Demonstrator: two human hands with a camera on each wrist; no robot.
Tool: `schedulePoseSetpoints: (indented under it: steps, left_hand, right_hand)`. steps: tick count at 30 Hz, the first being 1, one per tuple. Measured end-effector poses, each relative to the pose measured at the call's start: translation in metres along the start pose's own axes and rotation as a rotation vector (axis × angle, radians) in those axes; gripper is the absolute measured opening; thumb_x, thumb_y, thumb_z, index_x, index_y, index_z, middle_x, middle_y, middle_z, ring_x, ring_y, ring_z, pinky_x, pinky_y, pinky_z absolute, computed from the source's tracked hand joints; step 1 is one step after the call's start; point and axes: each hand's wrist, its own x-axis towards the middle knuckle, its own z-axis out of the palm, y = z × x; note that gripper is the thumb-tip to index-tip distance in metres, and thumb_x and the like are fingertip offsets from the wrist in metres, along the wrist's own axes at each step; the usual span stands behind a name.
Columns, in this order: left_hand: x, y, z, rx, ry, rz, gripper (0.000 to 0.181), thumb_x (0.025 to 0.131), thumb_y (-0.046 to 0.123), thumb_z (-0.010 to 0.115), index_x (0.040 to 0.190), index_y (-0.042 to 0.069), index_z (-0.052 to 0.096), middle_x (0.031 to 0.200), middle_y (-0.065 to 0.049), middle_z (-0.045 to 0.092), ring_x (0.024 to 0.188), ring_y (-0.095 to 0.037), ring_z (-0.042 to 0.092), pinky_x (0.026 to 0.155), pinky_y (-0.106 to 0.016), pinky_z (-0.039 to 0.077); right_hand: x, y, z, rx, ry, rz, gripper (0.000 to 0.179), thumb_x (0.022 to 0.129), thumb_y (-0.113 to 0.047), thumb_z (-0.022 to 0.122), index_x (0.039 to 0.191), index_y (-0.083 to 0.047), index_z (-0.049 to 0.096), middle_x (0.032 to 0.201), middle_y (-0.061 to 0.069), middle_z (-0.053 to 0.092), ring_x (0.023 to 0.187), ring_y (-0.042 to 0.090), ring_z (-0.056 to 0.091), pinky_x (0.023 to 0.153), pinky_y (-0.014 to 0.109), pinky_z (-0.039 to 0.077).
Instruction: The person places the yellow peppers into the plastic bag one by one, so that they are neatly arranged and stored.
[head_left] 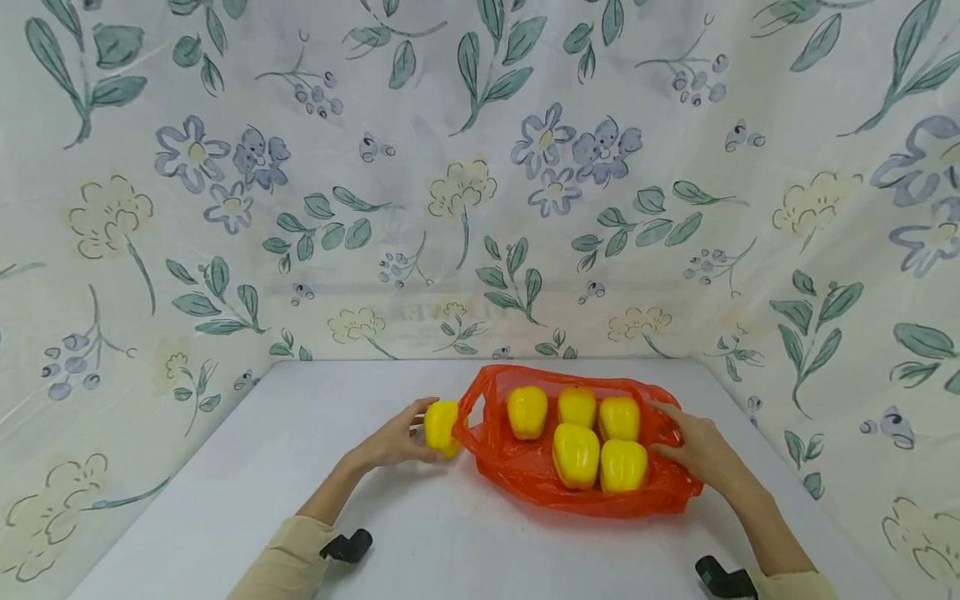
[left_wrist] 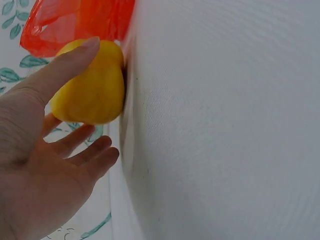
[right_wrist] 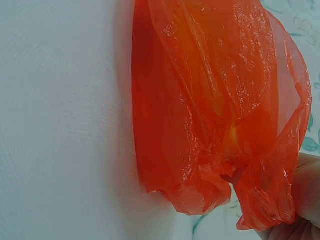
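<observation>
A yellow bell pepper sits on the table just left of a red plastic bag, its right side against the bag's handle loop. My left hand holds this pepper from the left. In the left wrist view the thumb lies across the pepper, index finger partly hidden behind it, the other fingers loosely spread. Several more yellow bell peppers lie on the bag's spread-out red film. At its right end my right hand grips the bunched plastic; in the right wrist view the crumpled bag hides most of that hand.
Beneath everything is a white table, reaching back to a wall hung with a flower-printed sheet. The sheet also hangs along both sides. Black wrist devices sit at the cuffs of the beige sleeves.
</observation>
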Motion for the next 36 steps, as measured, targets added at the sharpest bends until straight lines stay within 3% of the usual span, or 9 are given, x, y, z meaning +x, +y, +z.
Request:
schedulePoseSetpoints:
  steps: [8,27,36]
  left_hand:
    - [0.002,-0.001,-0.001,0.014,0.038,0.013,0.094,0.075,0.028,0.085,0.151,0.013,0.032,0.154,-0.011,0.039,0.136,-0.039,0.043,0.112,-0.056,0.038]
    - [0.000,-0.001,-0.004,0.032,0.029,-0.007,0.093,0.079,0.028,0.082,0.152,0.013,0.028,0.156,-0.014,0.036,0.137,-0.040,0.041,0.112,-0.058,0.037]
    - [-0.003,0.000,-0.011,0.038,0.086,-0.010,0.092,0.079,0.035,0.081,0.152,0.016,0.027,0.153,-0.015,0.039,0.135,-0.040,0.044,0.110,-0.060,0.038]
  right_hand:
    - [0.003,-0.002,-0.002,-0.001,-0.001,0.002,0.070,0.083,-0.013,0.076,0.145,-0.007,0.043,0.133,0.031,0.055,0.114,0.047,0.056,0.078,0.047,0.060]
    - [0.003,0.001,0.001,0.004,-0.003,0.017,0.072,0.084,-0.015,0.076,0.146,-0.008,0.042,0.133,0.031,0.054,0.115,0.048,0.055,0.077,0.047,0.061]
    - [0.002,0.003,0.002,0.005,-0.010,0.020,0.072,0.083,-0.014,0.076,0.146,-0.009,0.042,0.133,0.031,0.054,0.115,0.048,0.055,0.077,0.047,0.061]
